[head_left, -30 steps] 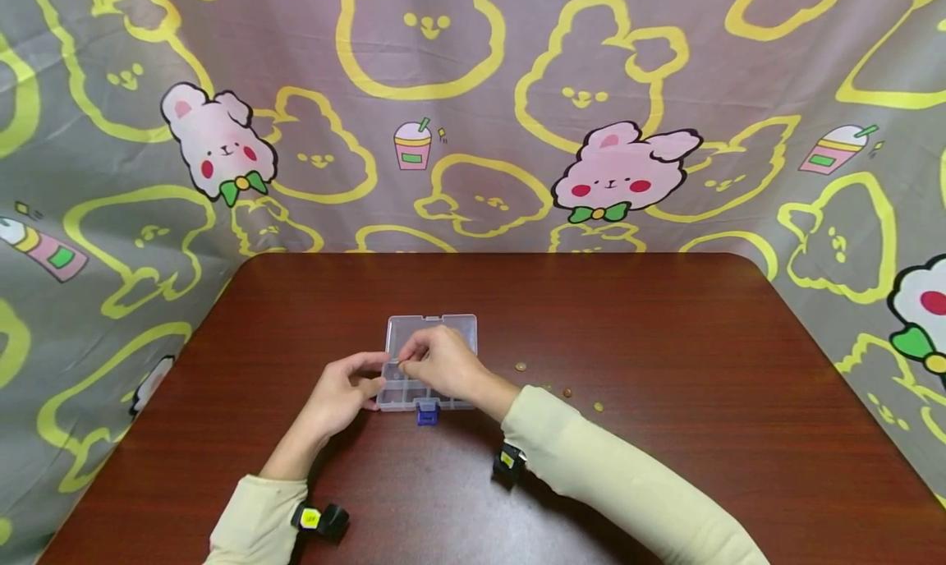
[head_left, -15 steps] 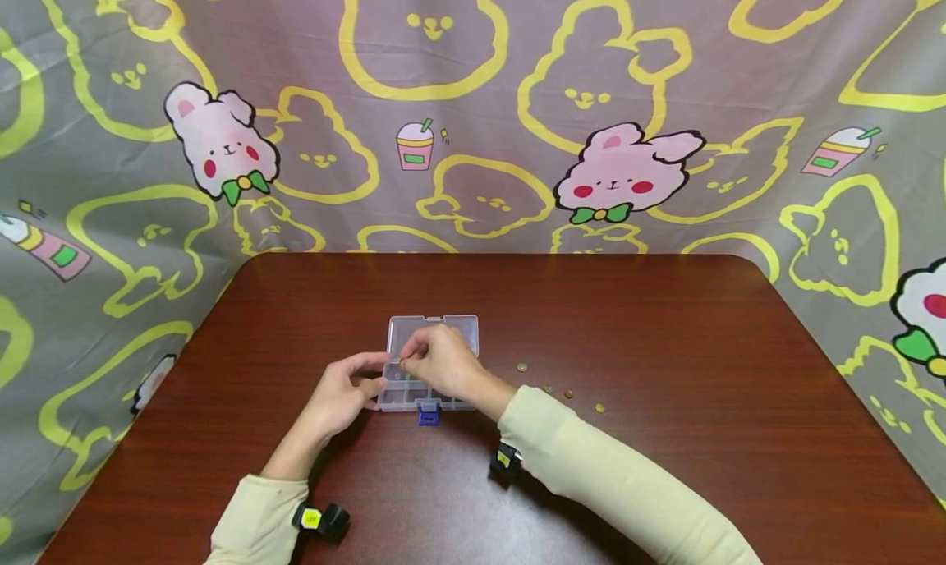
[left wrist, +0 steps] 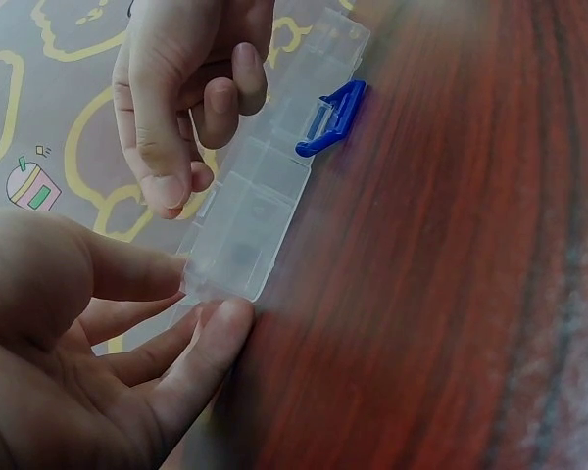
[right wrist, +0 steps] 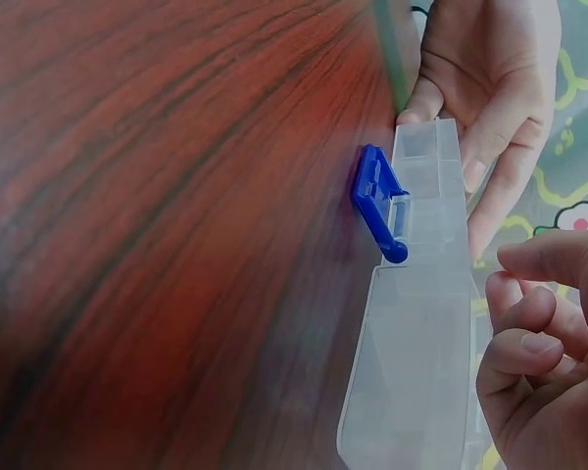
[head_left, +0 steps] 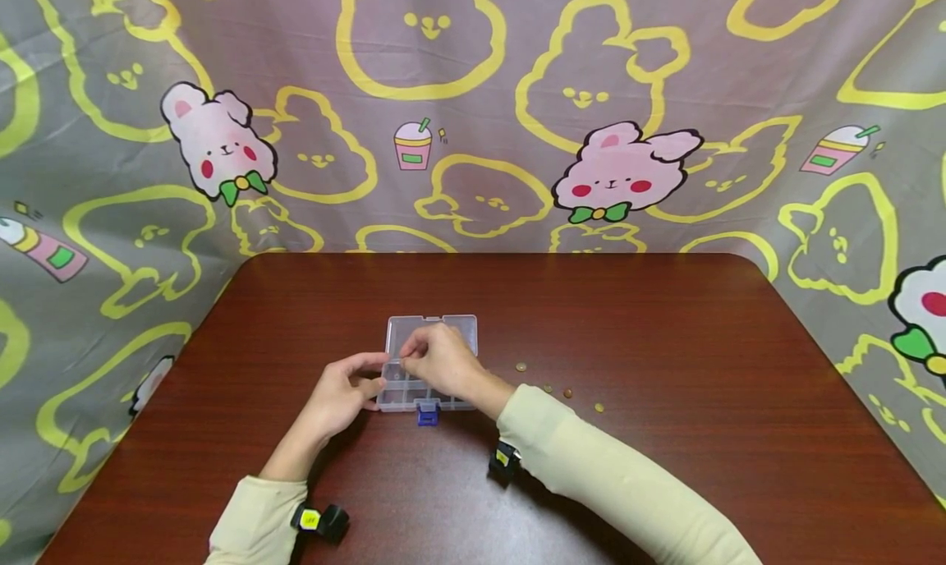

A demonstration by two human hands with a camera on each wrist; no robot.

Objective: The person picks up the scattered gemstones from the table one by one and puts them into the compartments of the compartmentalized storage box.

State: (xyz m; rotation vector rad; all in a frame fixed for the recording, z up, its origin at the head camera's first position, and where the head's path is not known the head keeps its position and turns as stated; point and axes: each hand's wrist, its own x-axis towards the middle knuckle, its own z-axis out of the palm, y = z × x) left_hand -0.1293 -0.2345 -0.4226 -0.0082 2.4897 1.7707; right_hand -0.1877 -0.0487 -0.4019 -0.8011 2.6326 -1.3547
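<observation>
A clear plastic compartment box (head_left: 393, 396) lies on the table with its lid (head_left: 396, 332) raised at the back and a blue latch (head_left: 428, 415) hanging at the front. My left hand (head_left: 337, 397) grips the box's left end, thumb at the front corner and fingers at the back. Over the back left compartment, my right hand (head_left: 446, 363) pinches thumb and index finger together on a small brownish disc, mostly hidden by the fingertips. A faint small round thing (head_left: 396, 376) shows inside that compartment. In the left wrist view, the right fingertips (left wrist: 169, 192) point down beside the box wall.
Several small round discs lie right of the box, including a pale one (head_left: 521, 367), a brown one (head_left: 568, 392) and a yellowish one (head_left: 599, 407). The dark red-brown table (head_left: 665, 319) ends at a patterned curtain (head_left: 473, 138) behind.
The right forearm has shifted slightly left, exposing another small disc on the table. The right fingertips stay over the same compartment, and the left hand keeps its hold on the box.
</observation>
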